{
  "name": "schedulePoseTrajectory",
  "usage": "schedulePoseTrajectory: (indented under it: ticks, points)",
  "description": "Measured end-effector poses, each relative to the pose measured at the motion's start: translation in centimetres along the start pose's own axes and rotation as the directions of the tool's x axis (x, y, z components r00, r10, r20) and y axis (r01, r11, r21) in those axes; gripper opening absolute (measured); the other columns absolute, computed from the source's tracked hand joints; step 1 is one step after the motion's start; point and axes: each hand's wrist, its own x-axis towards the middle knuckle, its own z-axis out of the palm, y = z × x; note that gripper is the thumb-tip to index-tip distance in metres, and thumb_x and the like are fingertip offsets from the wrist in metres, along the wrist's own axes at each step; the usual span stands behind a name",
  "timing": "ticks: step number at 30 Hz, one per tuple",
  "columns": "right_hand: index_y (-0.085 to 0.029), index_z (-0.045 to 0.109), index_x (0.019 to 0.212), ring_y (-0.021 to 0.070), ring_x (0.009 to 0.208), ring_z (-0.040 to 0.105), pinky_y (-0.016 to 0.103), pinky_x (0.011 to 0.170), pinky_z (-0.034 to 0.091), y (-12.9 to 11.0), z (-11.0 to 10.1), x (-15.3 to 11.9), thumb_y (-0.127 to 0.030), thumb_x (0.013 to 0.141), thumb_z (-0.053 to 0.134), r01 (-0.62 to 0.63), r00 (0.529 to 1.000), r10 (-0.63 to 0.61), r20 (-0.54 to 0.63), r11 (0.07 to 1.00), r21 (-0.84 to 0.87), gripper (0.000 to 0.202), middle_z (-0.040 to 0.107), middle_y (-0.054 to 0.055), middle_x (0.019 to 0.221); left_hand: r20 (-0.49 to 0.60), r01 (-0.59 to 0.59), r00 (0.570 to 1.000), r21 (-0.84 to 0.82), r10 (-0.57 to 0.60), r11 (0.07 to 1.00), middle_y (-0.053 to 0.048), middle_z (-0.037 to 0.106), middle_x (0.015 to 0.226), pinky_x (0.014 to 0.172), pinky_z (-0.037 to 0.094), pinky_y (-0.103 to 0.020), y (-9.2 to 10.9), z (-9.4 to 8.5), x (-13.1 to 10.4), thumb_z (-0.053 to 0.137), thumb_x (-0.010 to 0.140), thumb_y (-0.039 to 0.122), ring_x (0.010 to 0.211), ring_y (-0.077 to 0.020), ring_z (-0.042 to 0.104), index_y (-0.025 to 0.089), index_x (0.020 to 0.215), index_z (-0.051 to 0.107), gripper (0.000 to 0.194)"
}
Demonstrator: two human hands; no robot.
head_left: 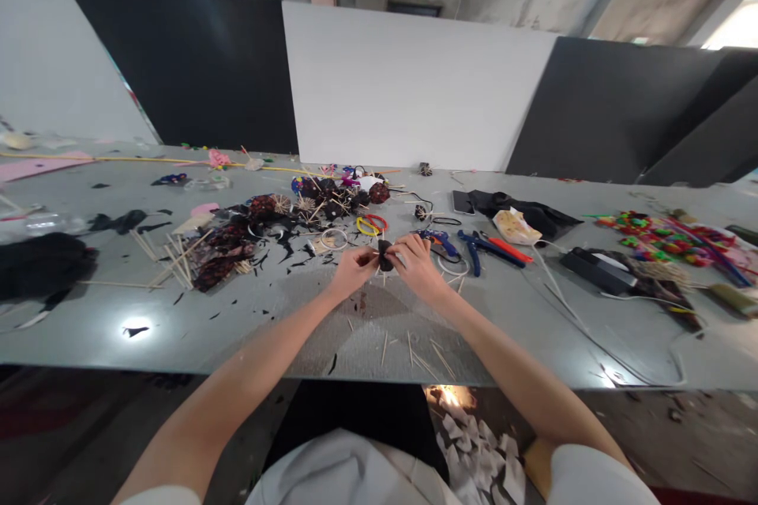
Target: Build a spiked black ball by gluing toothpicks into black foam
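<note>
Between my two hands, a little above the grey table, is a small black ball-like bundle (384, 255) with thin wooden sticks poking out of it. My left hand (357, 267) pinches it from the left side. From the right, the fingers of my right hand (414, 260) close on the same bundle and cover part of it. Just behind my hands lie a yellow and a red ring (371, 225) and a pale hoop (334, 239). Several loose wooden sticks (408, 349) are scattered on the table in front of me.
Dark stick-and-cloth balls (335, 201) are heaped behind my left hand. Pliers (474, 248), orange-handled cutters (509, 250) and a blue tool (441, 241) lie at right. A white cable (568, 308) trails past a black box (598, 271). Black and white panels (414, 87) stand along the back.
</note>
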Motion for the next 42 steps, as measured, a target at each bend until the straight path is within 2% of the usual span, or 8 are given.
schedulePoseTrajectory:
  ticks: [10,26,32,42]
  points:
    - [-0.025,0.067,0.109,0.0283,0.106,0.055,0.044,0.092,0.039,0.4,0.2,-0.1,-0.036,0.109,0.053,0.031,0.999,-0.029,0.023,0.997,-0.072,0.018,0.067,0.009,0.109,0.033,0.001,0.999,-0.017,0.000,1.000,0.000,0.059,0.066,0.057,0.035,-0.023,0.2,-0.1,0.2,0.082,0.081,0.049,0.060,-0.0102,0.046,0.013,0.077,0.073,0.038]
    - [-0.023,0.065,0.111,0.0270,0.108,0.054,0.043,0.094,0.037,0.0,0.0,-0.2,-0.030,0.110,0.051,0.042,0.999,-0.040,0.029,0.997,-0.071,0.016,0.065,0.010,0.113,0.036,-0.043,0.998,-0.011,0.043,0.999,0.001,0.055,0.064,0.056,0.035,-0.022,0.2,-0.1,0.1,0.079,0.084,0.049,0.059,-0.0092,0.044,0.012,0.075,0.072,0.039]
    - [-0.024,0.064,0.110,0.0278,0.108,0.055,0.043,0.094,0.038,-0.1,-0.1,-0.2,-0.030,0.109,0.051,0.042,0.999,-0.040,0.032,0.996,-0.077,0.015,0.065,0.010,0.112,0.036,-0.047,0.998,0.000,0.047,0.999,-0.001,0.061,0.068,0.057,0.037,-0.022,-0.6,-0.2,0.2,0.076,0.087,0.048,0.061,-0.0100,0.048,0.012,0.079,0.074,0.037]
    - [-0.025,0.064,0.110,0.0275,0.108,0.057,0.043,0.093,0.037,0.1,-0.1,-0.1,-0.033,0.109,0.052,0.032,0.999,-0.030,0.031,0.997,-0.076,0.014,0.066,0.009,0.112,0.039,-0.041,0.998,-0.023,0.042,0.999,-0.001,0.062,0.067,0.057,0.037,-0.022,-0.7,-0.2,0.2,0.079,0.086,0.048,0.060,-0.0096,0.049,0.012,0.079,0.074,0.038]
